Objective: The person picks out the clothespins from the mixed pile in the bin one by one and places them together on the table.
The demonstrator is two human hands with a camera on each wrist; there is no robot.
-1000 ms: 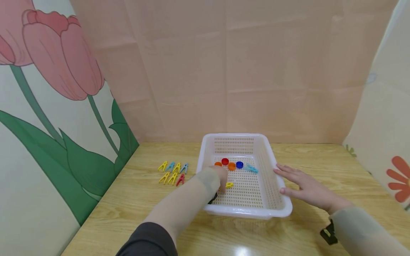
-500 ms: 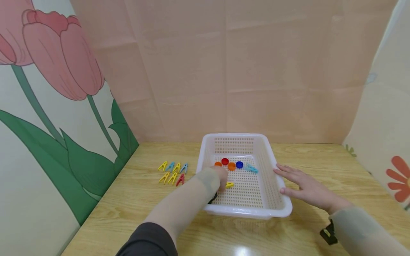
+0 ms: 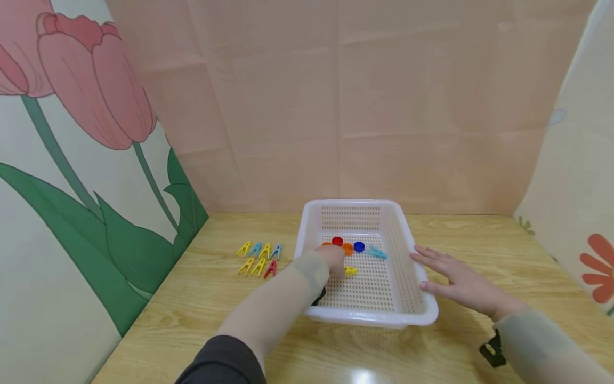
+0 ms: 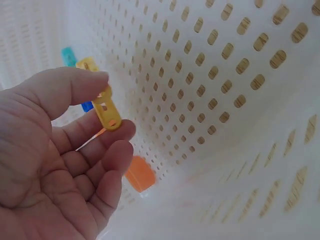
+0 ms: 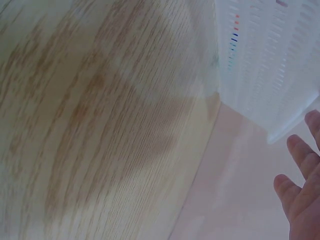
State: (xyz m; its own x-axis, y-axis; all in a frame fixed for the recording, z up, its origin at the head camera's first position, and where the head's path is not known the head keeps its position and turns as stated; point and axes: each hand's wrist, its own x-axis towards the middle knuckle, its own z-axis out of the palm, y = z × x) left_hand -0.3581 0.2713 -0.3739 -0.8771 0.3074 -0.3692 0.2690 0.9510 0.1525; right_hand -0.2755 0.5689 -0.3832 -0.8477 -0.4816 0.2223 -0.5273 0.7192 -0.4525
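Inside a white plastic basket [image 3: 364, 319], my left hand [image 3: 332, 261] pinches a yellow clothespin [image 4: 107, 114] between thumb and fingertips. Part of that clothespin sticks out past the fingers in the head view. My right hand [image 3: 455, 280] is spread, its fingertips at the basket's right rim. On the basket floor beyond the left hand lie a red cap [image 3: 337, 241], an orange cap [image 3: 348, 249], a blue cap [image 3: 359, 247] and a light blue clothespin [image 3: 377, 253]. A second orange cap [image 3: 326, 245] is mostly hidden behind the left hand.
Left of the basket, several yellow clothespins [image 3: 259, 266], two blue ones [image 3: 276, 252] and a red one [image 3: 271, 269] lie in two rows on the wooden table [image 3: 192, 320]. A pinkish sheet [image 3: 268, 133] hangs along the table's back edge.
My left hand has shifted slightly right and away from me within the basket, and the yellow clothespin has moved along with it. The right hand stays at the rim.
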